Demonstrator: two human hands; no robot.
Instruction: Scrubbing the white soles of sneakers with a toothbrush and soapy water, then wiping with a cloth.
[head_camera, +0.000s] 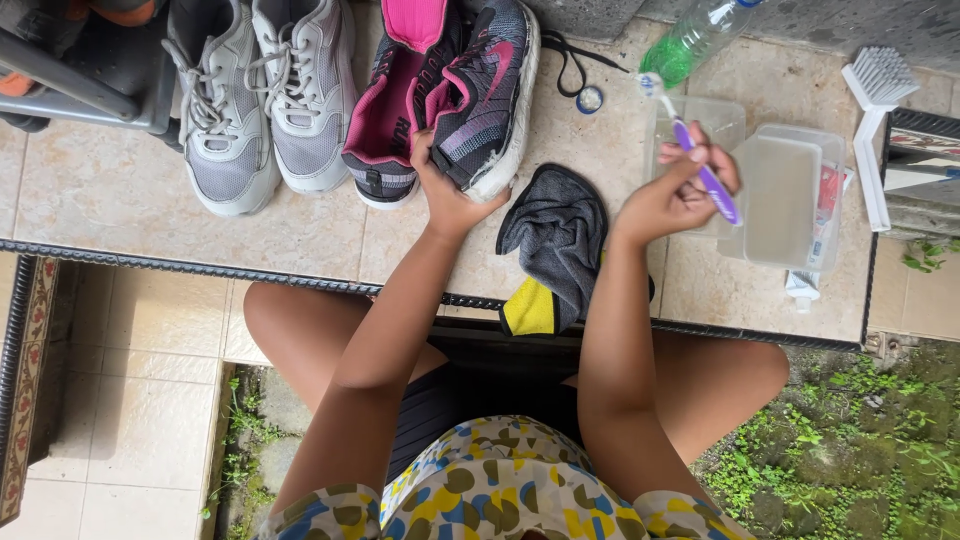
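left hand on sneaker, right on toothbrush

left hand (445, 195) clasps the heel of the dark pink-trimmed sneaker (485, 95) on the tiled ledge (120, 200); likely light, soft upper, stiffer sole edge, best gripped there. right hand (680, 190) pinches a purple toothbrush (705, 175), light and rigid, above a clear tub (700, 120). bristles hard to see; fingertips hidden.

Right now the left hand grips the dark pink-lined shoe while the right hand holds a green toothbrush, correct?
Not quite. In the head view the toothbrush in the right hand is purple, not green. The left hand does grip the dark pink-lined shoe.
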